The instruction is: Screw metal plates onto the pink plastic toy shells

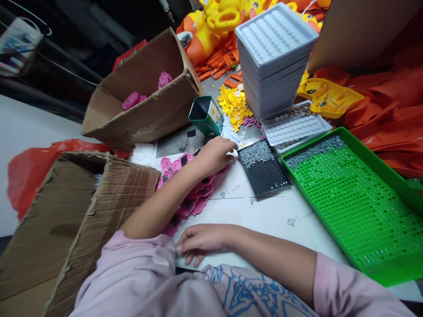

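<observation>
Black tray (265, 173) lying right of left hand (215, 154) (nearer; grip indeterminable) | long axis pointing far-left | right hand (205, 239) resting loosely open

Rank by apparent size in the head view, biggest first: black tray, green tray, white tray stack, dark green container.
1. Green tray
2. White tray stack
3. Black tray
4. Dark green container
Nearness may enlarge the green tray; apparent size only.
</observation>
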Demonstrator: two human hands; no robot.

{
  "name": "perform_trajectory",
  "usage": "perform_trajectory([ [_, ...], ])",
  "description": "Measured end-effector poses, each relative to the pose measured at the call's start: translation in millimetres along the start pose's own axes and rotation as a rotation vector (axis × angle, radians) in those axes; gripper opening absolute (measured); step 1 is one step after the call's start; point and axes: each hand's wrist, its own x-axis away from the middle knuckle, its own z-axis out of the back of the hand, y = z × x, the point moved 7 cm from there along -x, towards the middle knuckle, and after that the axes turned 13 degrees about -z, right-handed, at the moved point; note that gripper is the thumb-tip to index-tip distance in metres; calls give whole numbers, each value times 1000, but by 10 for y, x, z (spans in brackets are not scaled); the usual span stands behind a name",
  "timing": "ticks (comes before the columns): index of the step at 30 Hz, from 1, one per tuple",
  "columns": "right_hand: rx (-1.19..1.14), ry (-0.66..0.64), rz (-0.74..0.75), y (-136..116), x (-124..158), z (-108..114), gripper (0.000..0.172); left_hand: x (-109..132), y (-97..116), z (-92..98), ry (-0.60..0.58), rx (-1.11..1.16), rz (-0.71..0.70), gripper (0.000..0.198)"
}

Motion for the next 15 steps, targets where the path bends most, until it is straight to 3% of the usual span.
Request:
perform_trajectory([
  [6,3,2,-6,-4,2,-6,13,-185,225,67,56,-45,-26,18],
  [15,7,28,-3,-2,8,-10,15,-407,292,-77,-99,-88,36,21],
])
